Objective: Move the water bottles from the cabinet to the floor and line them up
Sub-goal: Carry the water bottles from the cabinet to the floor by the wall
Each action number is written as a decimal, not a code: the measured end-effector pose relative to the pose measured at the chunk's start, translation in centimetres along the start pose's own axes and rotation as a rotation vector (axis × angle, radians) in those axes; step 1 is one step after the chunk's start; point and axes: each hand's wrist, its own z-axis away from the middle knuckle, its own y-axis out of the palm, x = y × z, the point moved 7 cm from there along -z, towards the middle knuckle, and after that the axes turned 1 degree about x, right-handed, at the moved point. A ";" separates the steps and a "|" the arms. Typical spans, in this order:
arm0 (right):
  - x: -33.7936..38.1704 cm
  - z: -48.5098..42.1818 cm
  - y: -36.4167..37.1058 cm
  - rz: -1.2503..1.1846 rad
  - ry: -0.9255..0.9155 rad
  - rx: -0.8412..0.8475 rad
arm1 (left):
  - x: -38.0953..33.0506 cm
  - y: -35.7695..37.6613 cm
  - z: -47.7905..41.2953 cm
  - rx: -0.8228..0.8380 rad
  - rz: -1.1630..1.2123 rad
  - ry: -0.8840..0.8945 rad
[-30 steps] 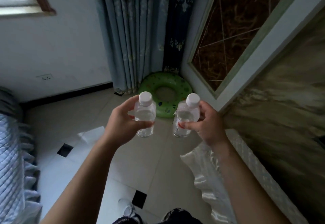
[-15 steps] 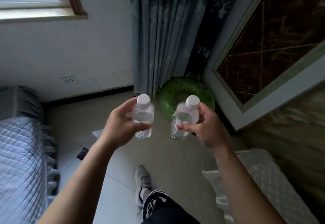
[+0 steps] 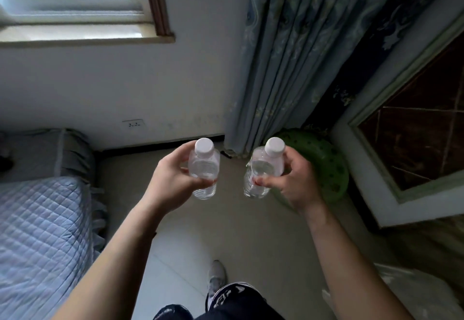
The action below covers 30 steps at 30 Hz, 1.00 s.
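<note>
I hold two small clear water bottles with white caps, upright, side by side at chest height above the tiled floor (image 3: 226,231). My left hand (image 3: 173,181) is wrapped around the left bottle (image 3: 204,169). The right bottle (image 3: 263,169) sits in my right hand (image 3: 296,184), with the fingers behind it and the thumb across its front. A gap of about one bottle width separates them. No cabinet is in view.
A bed with a blue quilted cover (image 3: 37,231) fills the left side. A green swim ring (image 3: 324,166) lies on the floor by the curtain (image 3: 288,63). A framed dark panel (image 3: 414,143) leans at the right. My shoe (image 3: 216,278) is on the floor below.
The view has swung left and up: the window and bed have come further into view, the dark panel has slid right. Both hands keep the bottles in the same grip, slightly further apart.
</note>
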 end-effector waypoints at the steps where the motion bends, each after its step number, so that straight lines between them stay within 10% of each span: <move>1: 0.5 -0.9 1.0 0.003 -0.002 0.015 | 0.3 -1.0 -0.7 -0.009 0.000 -0.003; 30: 11.6 -22.4 39.1 0.035 0.091 0.279 | 13.7 -36.7 -20.9 -0.103 0.045 -0.138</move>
